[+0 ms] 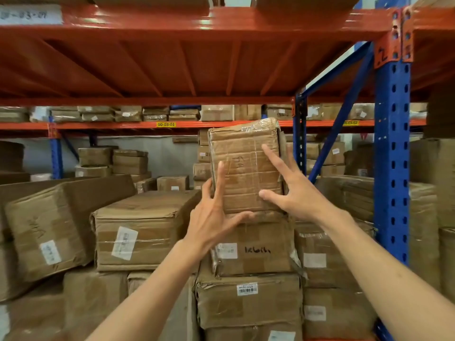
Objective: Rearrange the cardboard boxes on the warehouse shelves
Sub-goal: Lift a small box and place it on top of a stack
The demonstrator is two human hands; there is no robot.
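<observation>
A small taped cardboard box (246, 166) stands upright on its end on top of a stack of boxes, on a box with black handwriting (256, 249). My left hand (211, 217) grips its lower left corner, thumb under the bottom edge and fingers up the front and left side. My right hand (293, 190) lies against its right side, with fingers spread across the front face. Both forearms reach up from the bottom of the view.
A wide box with a white label (138, 232) lies to the left, and a tilted box (46, 230) beyond it. More boxes (327, 262) are stacked to the right. A blue upright (391, 153) stands at right. An orange shelf deck (187, 60) hangs overhead.
</observation>
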